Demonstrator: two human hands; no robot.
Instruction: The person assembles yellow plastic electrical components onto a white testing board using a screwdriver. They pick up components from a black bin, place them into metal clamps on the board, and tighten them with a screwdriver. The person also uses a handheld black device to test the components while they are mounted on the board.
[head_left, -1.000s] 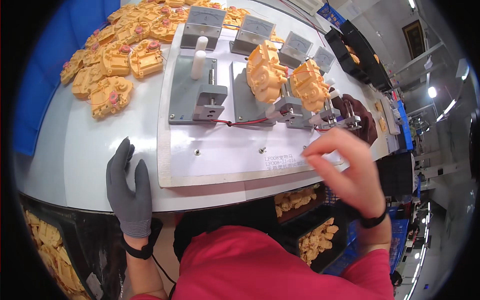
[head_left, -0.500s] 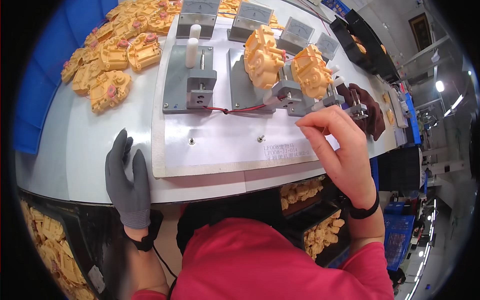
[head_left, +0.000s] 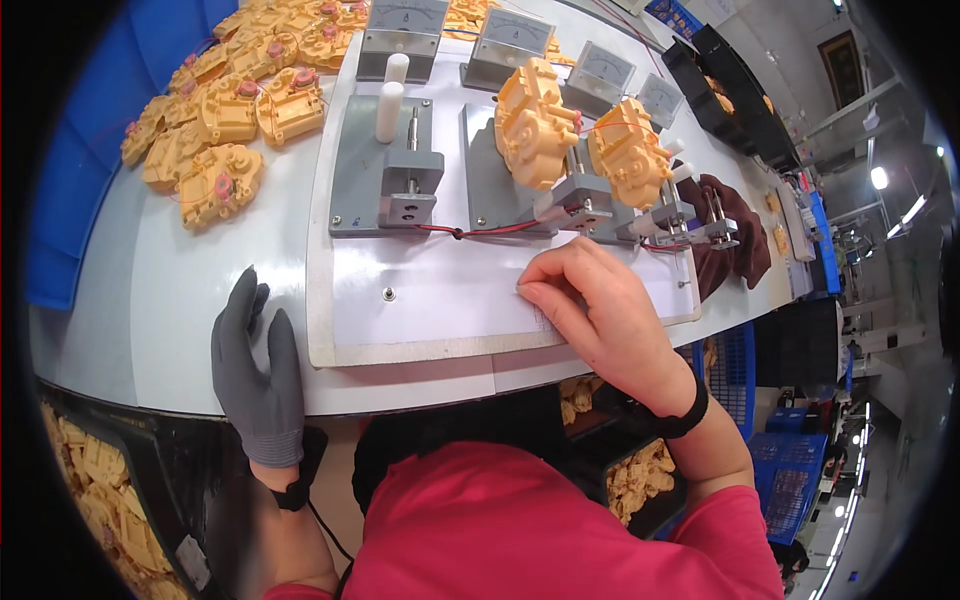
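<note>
My left hand (head_left: 255, 370), in a grey glove, lies flat and open on the white table edge, left of the white fixture board (head_left: 440, 300). My right hand (head_left: 600, 310) is bare, with a black wristband; its curled fingers rest on the board's front part, below the clamps, and I see nothing in them. Two yellow plastic housings (head_left: 535, 120) (head_left: 630, 160) sit clamped in grey metal fixtures. The left fixture (head_left: 395, 170) is empty, with a white cylinder handle (head_left: 388, 110). A red and black wire (head_left: 470, 230) runs along the fixtures.
A pile of yellow housings (head_left: 225, 110) lies at the far left by a blue bin (head_left: 60, 180). Grey analog meters (head_left: 510, 40) stand behind the board. A dark brown cloth (head_left: 735, 230) lies at the right. Crates of yellow parts (head_left: 90, 490) sit under the table.
My right hand has come down from the clamps at the right and toward me, settling on the board's front part. My left hand has stayed flat on the table edge.
</note>
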